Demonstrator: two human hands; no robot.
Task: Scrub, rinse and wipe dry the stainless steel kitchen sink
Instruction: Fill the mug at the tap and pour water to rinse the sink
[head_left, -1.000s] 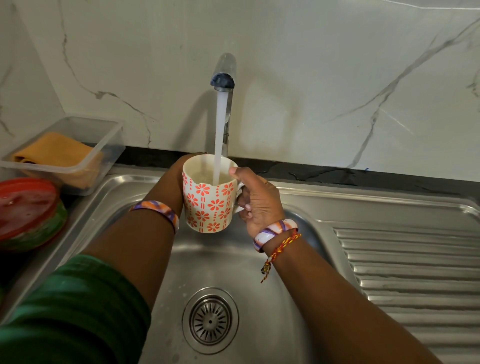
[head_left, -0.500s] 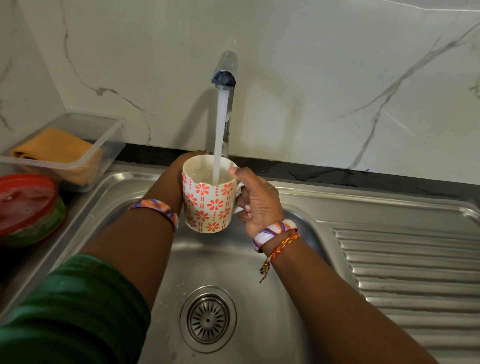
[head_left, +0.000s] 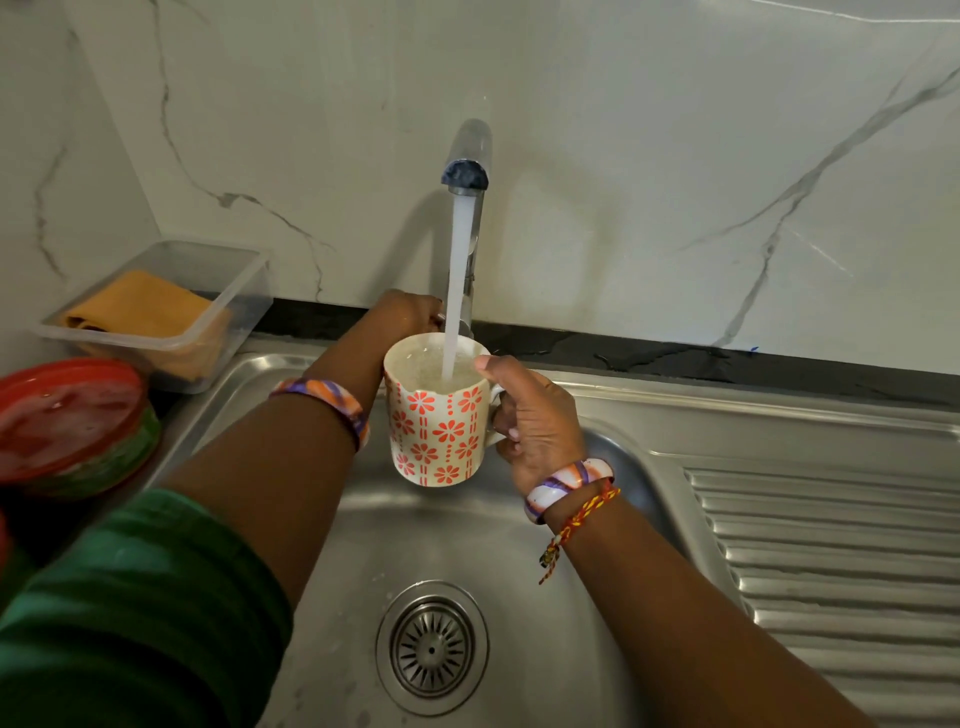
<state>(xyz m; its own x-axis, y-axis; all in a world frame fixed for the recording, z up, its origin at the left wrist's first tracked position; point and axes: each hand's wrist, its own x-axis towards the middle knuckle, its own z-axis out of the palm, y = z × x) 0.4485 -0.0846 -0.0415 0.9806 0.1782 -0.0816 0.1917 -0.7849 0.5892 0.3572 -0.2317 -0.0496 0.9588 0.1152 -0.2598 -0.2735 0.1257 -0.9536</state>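
Note:
The stainless steel sink fills the lower middle, its round drain strainer near the front. Water runs from the tap into a white mug with red flowers, held over the basin and nearly full. My right hand grips the mug by its handle, thumb on the rim. Reaching behind the mug to the tap's base is my left hand, which grips something there; its fingers are mostly hidden.
A clear plastic box with an orange cloth sits on the counter at the left. A red lidded container stands nearer, by the sink's left edge. The ribbed drainboard lies to the right. A marble wall stands behind.
The water level in the mug has risen close to the rim. Both hands and the mug have stayed nearly in place.

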